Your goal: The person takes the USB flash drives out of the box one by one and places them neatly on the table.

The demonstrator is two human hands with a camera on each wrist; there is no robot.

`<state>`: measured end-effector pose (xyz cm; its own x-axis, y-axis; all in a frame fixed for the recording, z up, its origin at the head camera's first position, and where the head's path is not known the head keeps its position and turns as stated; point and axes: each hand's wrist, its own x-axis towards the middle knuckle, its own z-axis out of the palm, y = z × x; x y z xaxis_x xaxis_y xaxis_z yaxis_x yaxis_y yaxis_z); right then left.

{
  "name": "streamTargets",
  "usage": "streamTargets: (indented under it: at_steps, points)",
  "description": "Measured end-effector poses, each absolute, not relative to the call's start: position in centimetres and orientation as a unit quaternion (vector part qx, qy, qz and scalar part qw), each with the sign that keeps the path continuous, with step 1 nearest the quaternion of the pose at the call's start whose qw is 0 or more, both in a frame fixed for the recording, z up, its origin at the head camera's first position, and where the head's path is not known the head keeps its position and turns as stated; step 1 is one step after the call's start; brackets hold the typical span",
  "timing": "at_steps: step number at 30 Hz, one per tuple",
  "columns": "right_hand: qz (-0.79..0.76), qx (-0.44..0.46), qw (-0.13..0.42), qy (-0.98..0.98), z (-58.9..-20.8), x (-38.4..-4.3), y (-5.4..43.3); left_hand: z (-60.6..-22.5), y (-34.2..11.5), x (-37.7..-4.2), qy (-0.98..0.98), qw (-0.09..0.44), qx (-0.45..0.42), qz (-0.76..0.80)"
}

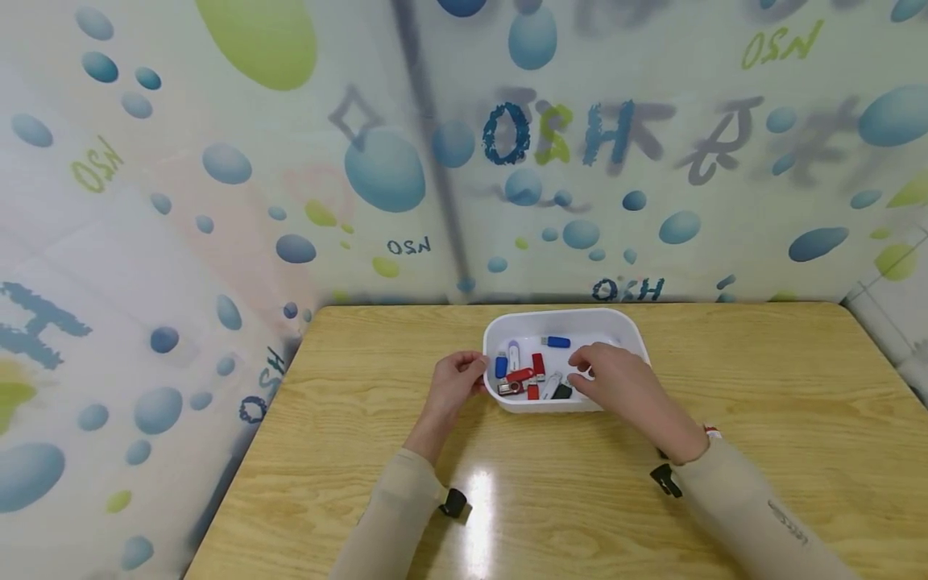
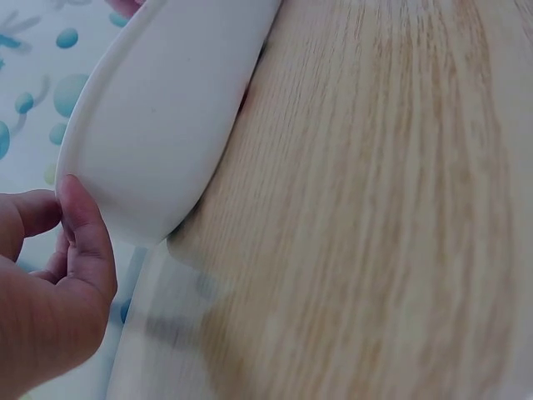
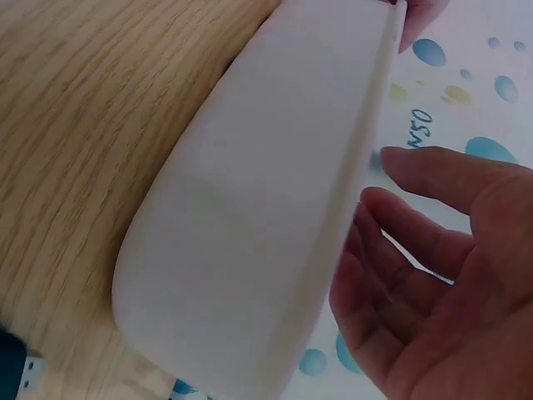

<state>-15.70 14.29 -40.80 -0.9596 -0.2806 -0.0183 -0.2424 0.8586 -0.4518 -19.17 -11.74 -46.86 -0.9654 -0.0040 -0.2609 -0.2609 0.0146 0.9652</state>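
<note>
In the head view, a white plastic tray (image 1: 558, 405) stands on the table with several USB sticks inside. A blue stick (image 1: 557, 342) lies apart at the back; red ones (image 1: 538, 366), a white one (image 1: 514, 354) and a black one (image 1: 561, 392) lie together toward the left and front. My left hand (image 1: 455, 387) pinches the tray's left rim between thumb and finger, which the left wrist view also shows. Over the tray's right part hovers my right hand (image 1: 623, 379), thumb and bent fingers apart. Nothing shows between them in the right wrist view.
The wooden table (image 1: 348, 451) backs against a patterned wall covering (image 1: 406, 242). In the right wrist view a dark USB stick (image 3: 12, 367) with a metal plug lies on the table outside the tray. A black clip (image 1: 453, 503) sits by the left sleeve.
</note>
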Motion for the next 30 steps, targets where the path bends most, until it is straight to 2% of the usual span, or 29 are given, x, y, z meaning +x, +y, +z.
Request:
streamTargets:
  at_steps: [5,16,30]
  points:
    - [-0.219,-0.117,0.079,0.965,-41.5,-17.1,13.8,-47.1,-11.7,-19.1,0.707,0.088,-0.093,0.696]
    - [-0.202,-0.069,0.212,0.954,-42.2,-19.4,13.4,-47.3,-11.7,-19.1,0.705,0.087,-0.089,0.699]
    - [-0.191,-0.073,0.227,0.952,-43.2,-20.0,12.6,-47.1,-11.8,-19.0,0.706,0.087,-0.088,0.697]
